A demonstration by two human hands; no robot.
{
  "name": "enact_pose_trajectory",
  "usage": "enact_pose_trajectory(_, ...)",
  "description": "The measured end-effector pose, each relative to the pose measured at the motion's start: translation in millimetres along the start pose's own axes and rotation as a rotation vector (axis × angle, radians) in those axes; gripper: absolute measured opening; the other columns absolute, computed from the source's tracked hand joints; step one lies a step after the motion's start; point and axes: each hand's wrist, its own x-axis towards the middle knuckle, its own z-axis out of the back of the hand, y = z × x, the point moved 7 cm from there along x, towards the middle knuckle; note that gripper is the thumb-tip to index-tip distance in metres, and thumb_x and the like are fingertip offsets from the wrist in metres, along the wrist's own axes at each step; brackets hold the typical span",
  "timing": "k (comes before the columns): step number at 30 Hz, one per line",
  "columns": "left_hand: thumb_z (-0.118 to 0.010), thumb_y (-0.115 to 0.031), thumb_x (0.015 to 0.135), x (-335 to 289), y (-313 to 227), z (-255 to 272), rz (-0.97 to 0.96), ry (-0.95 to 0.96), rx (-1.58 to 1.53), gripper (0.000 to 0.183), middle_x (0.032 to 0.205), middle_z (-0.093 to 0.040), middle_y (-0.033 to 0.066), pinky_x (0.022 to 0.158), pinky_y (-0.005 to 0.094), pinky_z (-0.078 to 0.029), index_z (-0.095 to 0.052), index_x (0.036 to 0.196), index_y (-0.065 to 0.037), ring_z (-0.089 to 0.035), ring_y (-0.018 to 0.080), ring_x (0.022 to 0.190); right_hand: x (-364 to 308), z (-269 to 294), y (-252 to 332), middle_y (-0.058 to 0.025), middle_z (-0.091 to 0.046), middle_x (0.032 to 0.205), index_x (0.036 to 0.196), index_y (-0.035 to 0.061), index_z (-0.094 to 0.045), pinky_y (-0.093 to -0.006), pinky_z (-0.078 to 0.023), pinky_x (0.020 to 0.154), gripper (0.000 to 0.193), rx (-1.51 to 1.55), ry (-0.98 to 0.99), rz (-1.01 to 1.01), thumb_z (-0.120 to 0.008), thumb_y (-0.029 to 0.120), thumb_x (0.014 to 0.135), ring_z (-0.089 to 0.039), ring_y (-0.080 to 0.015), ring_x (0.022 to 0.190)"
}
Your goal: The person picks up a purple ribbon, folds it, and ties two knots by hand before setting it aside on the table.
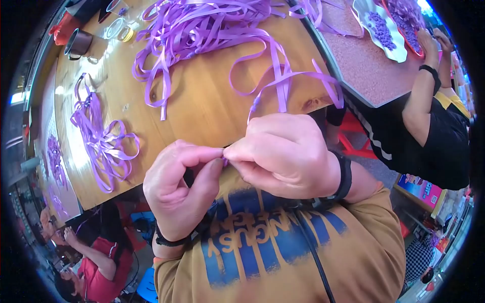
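Note:
My left hand and my right hand meet in front of my chest, both closed in a pinch. Between their fingertips shows a small purple piece, mostly covered by the fingers. A flat purple ribbon runs from the table edge down to the top of my right hand, with a small purple fitting on it just above the knuckles. Beyond my hands lies a big tangled heap of purple ribbons. A smaller looped bunch of ribbons rests to the left.
On the wooden table stand a dark mug and a clear cup at the far left. A white dish of small purple pieces sits on the pink table at right, near a co-worker's hands. Another person sits at lower left.

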Motion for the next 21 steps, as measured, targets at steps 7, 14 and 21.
enact_pose_trajectory(7, -0.063, 0.007, 0.065, 7, -10, 5, -0.076, -0.033, 0.173, 0.011, 0.059, -0.051, 0.0026, 0.046, 0.0222, -0.033, -0.059, 0.070, -0.002, -0.044, 0.0102, 0.049, 11, -1, 7, -0.0060, -0.049, 0.057, 0.077, 0.0034, -0.060, -0.0289, -0.036, 0.041, 0.019, -0.088, 0.068, 0.043, -0.067, -0.002, 0.060, -0.049, -0.0206, 0.047)
enact_pose_trajectory(14, -0.060, 0.005, 0.067, 9, 9, 6, 0.083, 0.005, -0.026, 0.008, 0.062, -0.049, 0.0020, 0.048, 0.0210, -0.032, -0.056, 0.072, 0.000, -0.043, 0.0077, 0.053, 17, -3, -1, -0.0053, -0.049, 0.056, 0.077, 0.0040, -0.060, -0.0290, -0.037, 0.041, 0.018, -0.048, 0.063, -0.020, -0.068, -0.001, 0.061, -0.049, -0.0204, 0.046)
enact_pose_trajectory(21, -0.056, 0.004, 0.070, 15, 35, 7, 0.173, -0.018, -0.272, 0.005, 0.069, -0.049, 0.0018, 0.053, 0.0197, -0.031, -0.055, 0.074, 0.002, -0.043, 0.0075, 0.060, 18, -5, -25, -0.0052, -0.055, 0.059, 0.076, 0.0062, -0.063, -0.0301, -0.039, 0.043, 0.013, 0.069, 0.129, -0.140, -0.068, 0.002, 0.065, -0.054, -0.0201, 0.050)
